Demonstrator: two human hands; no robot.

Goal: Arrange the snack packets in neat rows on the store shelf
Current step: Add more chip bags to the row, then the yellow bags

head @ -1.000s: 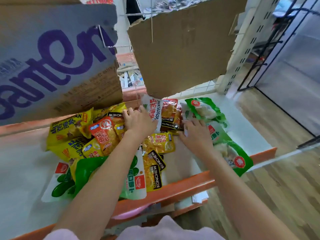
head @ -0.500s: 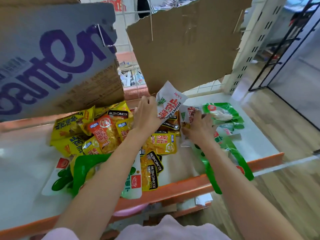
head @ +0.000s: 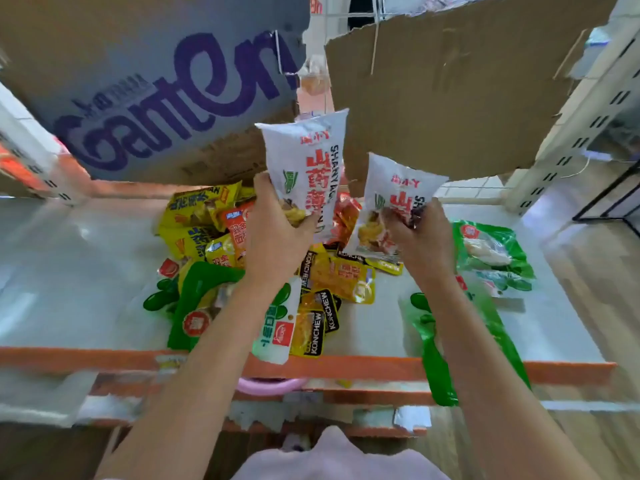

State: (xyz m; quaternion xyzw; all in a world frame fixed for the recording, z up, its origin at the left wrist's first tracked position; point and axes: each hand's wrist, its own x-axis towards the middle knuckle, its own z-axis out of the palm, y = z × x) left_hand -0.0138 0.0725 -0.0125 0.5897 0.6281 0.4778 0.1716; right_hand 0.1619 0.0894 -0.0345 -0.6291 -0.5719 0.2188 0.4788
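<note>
We hold two white snack packets with red lettering upright above the heap of packets (head: pixel 332 275) on the shelf (head: pixel 86 258), long axes vertical, tops up. Our left hand (head: pixel 277 230) grips the taller packet (head: pixel 306 164) at its bottom; our right hand (head: pixel 420 237) pinches the shorter packet (head: pixel 391 202), just right of it and slightly tilted.

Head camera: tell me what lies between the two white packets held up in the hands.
In the head view, nothing is held between the left white packet and the right white packet; through the gap show only brown cardboard and an orange packet lying on the shelf.
</note>
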